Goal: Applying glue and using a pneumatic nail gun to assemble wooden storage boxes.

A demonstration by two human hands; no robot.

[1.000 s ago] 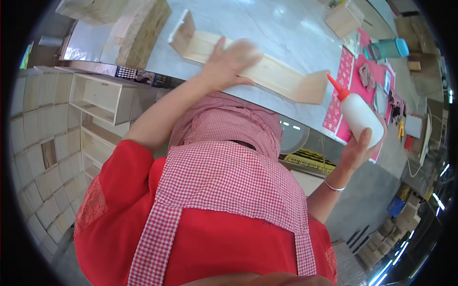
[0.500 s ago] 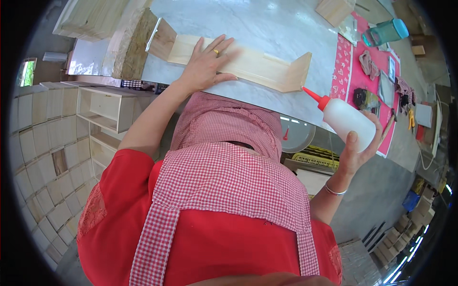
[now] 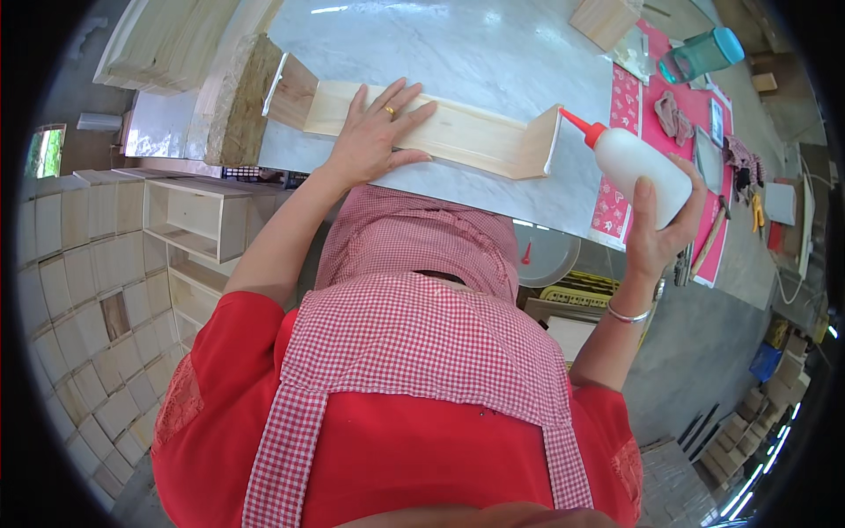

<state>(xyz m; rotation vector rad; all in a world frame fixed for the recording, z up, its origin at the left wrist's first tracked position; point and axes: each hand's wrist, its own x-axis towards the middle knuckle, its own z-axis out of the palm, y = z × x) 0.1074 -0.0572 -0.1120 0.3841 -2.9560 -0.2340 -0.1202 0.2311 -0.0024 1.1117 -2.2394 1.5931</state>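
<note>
A pale wooden piece point(image 3: 471, 132), a long board with a short upright board at each end, lies on the marble-patterned table point(image 3: 422, 44). White glue lines the edges of both end boards. My left hand point(image 3: 374, 132) rests on the long board with its fingers spread, holding it down. In my right hand point(image 3: 664, 207) is a white squeeze bottle point(image 3: 642, 172) with a red nozzle, its fingers wrapped round it. The bottle is tilted, and its tip is at the top far corner of the right end board.
Stacked boards point(image 3: 172, 44) and a thick block point(image 3: 242, 101) stand at the left. A wooden block point(image 3: 606, 22), a teal bottle point(image 3: 701, 55), a cloth point(image 3: 673, 117) and a hammer point(image 3: 709, 238) lie along the right, around a pink sheet point(image 3: 651, 132). Wooden boxes point(image 3: 185, 216) are stacked below left.
The bottle's tip has moved up from the near bottom corner of the right end board to its far top corner. A white glue line now shows along that edge. My left hand stays on the board.
</note>
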